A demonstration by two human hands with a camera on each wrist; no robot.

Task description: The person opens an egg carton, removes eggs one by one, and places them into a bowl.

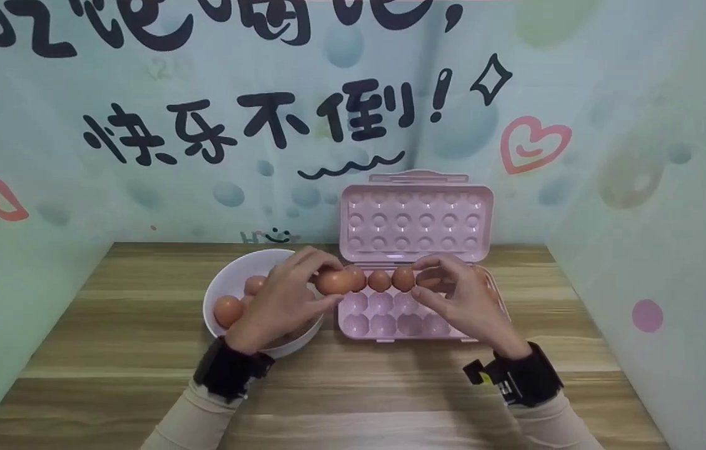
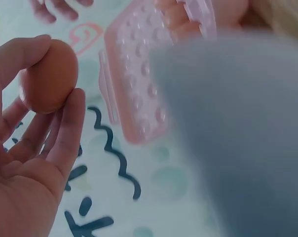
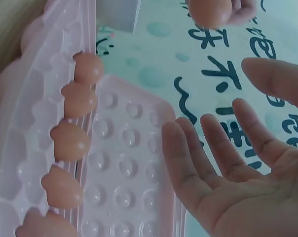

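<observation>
The left hand (image 1: 284, 297) pinches a brown egg (image 1: 332, 282) between thumb and fingers, a white bowl (image 1: 210, 290) of loose eggs (image 1: 228, 310) beneath it and the open pink carton (image 1: 358, 325) to its right. The right hand (image 1: 468, 306), fingers apart and holding nothing, hovers over the carton beside a row of eggs (image 1: 379, 280), seemingly hiding some.

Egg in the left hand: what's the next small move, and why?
I'd probably pass the egg to the right hand. The left hand holds it near the bowl, while the right hand, empty, is over the pink carton, where bare cells lie in front of the back-row eggs.
</observation>
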